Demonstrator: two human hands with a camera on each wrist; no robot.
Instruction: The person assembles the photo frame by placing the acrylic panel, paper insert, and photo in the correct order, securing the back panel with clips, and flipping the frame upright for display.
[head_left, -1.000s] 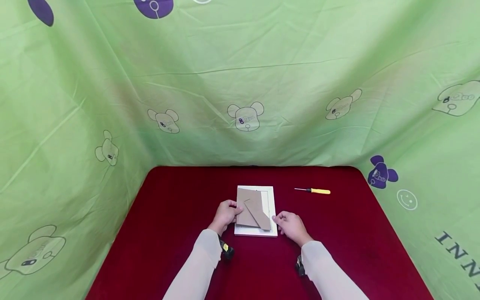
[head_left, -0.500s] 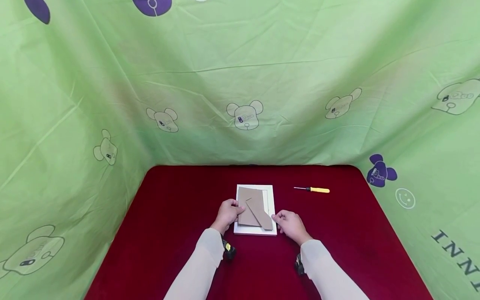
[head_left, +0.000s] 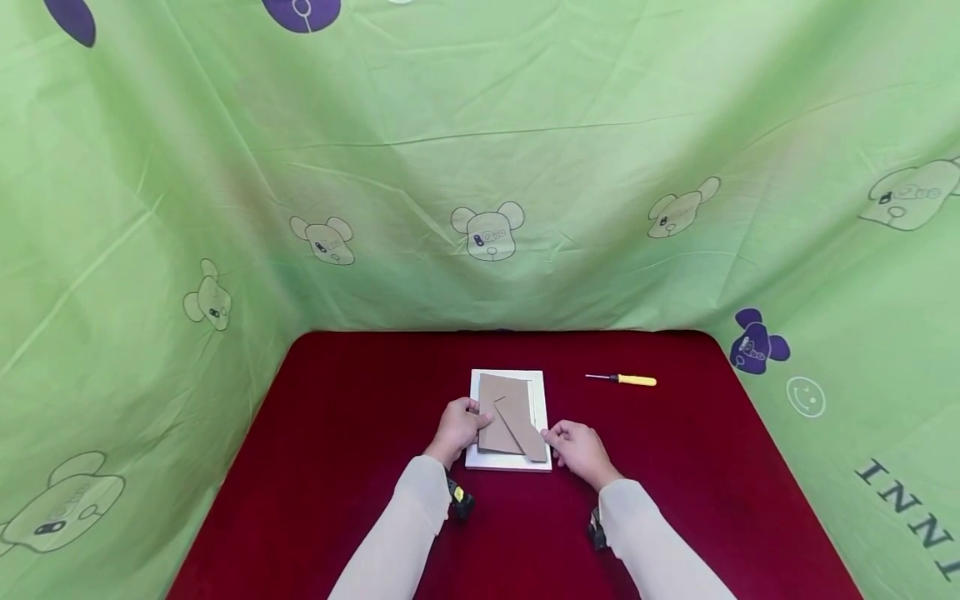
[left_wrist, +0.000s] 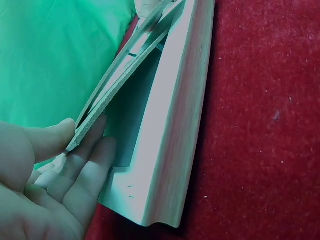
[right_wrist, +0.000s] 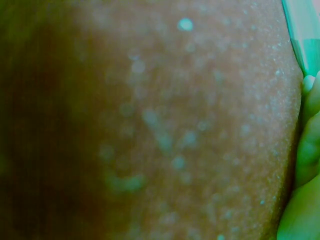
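Observation:
A white picture frame [head_left: 542, 417] lies face down in the middle of the red table [head_left: 352, 467]. On its back sits a brown backing board [head_left: 498, 400] with a fold-out stand [head_left: 525, 433]. My left hand [head_left: 459, 425] pinches the board's left edge between thumb and fingers. In the left wrist view that board [left_wrist: 117, 92] is raised off the frame [left_wrist: 172, 125], with my left hand [left_wrist: 55, 170] holding the edge. My right hand [head_left: 579, 448] holds the frame's right edge near its near corner. The right wrist view shows only its fingers [right_wrist: 307, 150] and a sliver of frame [right_wrist: 302, 35].
A yellow-handled screwdriver [head_left: 628, 381] lies on the table to the right of the frame, towards the back. Green printed cloth [head_left: 480, 167] hangs behind and on both sides of the table.
Both hands stay at the frame and the board keeps its place. Only the view drifts slightly.

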